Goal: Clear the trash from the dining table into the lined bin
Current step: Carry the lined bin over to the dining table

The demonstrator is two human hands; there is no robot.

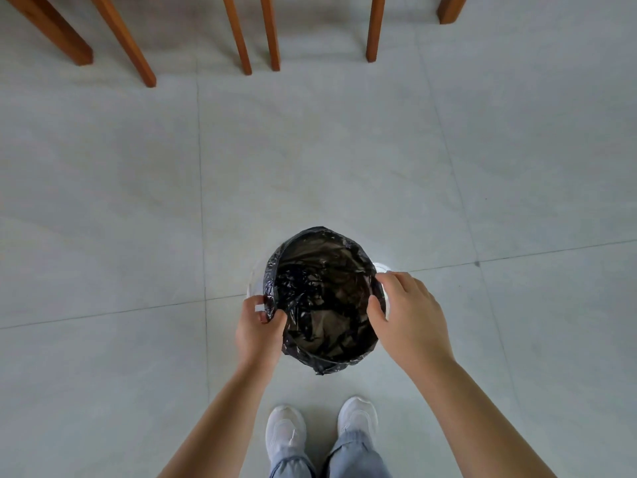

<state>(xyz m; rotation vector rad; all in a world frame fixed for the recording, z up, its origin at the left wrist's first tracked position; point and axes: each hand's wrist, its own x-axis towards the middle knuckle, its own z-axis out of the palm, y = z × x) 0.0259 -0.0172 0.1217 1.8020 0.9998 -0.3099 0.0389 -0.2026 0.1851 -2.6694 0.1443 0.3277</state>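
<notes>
On the left side of the white bin (253, 286), the left hand (258, 327) pinches the folded-over edge of the black bin liner (324, 298), thumb on the inside and fingers curled round the outside of the rim. The liner looks crumpled and loose inside, with no trash visible in it. On the right side the right hand (405, 315) lies over the rim, fingers bent onto the plastic; whether it grips the film or only presses it down I cannot tell. The bin stands on the grey tiled floor (103, 201), just in front of the person's white shoes (286, 431), well apart from the wooden furniture legs (238, 36) at the top of the view. The dining table's top and its trash are out of sight. The step in hand seems to be seating the liner on the bin, so clearing has not begun. Next, the plastic likely needs pulling snug round the rim, then both hands let go and the person turns towards the table.
</notes>
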